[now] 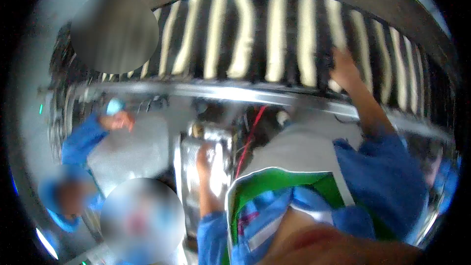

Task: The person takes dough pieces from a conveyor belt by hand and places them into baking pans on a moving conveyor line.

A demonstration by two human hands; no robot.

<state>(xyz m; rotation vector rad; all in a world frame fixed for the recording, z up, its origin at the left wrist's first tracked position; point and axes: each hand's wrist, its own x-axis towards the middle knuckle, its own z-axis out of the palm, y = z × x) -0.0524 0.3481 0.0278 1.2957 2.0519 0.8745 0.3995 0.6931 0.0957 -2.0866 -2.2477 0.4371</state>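
Observation:
Pale, dough-like strips (pixel 276 37) lie in a row across a dark ribbed surface. My right hand (pixel 347 71) reaches over one strip near the surface's front edge, its thumb and a finger apart. It covers part of that strip, and whether it touches it is unclear. Below the metal rail, my left hand (pixel 202 167) is over a shiny metal tray (pixel 222 159). Blur hides how its fingers are placed and whether they hold anything.
A metal rail (pixel 235 93) runs along the surface's front. At left, a co-worker's hand (pixel 120 120) in a blue sleeve is beside a grey panel (pixel 135 147). A red cord (pixel 250 140) hangs between the tray and my apron (pixel 299 149).

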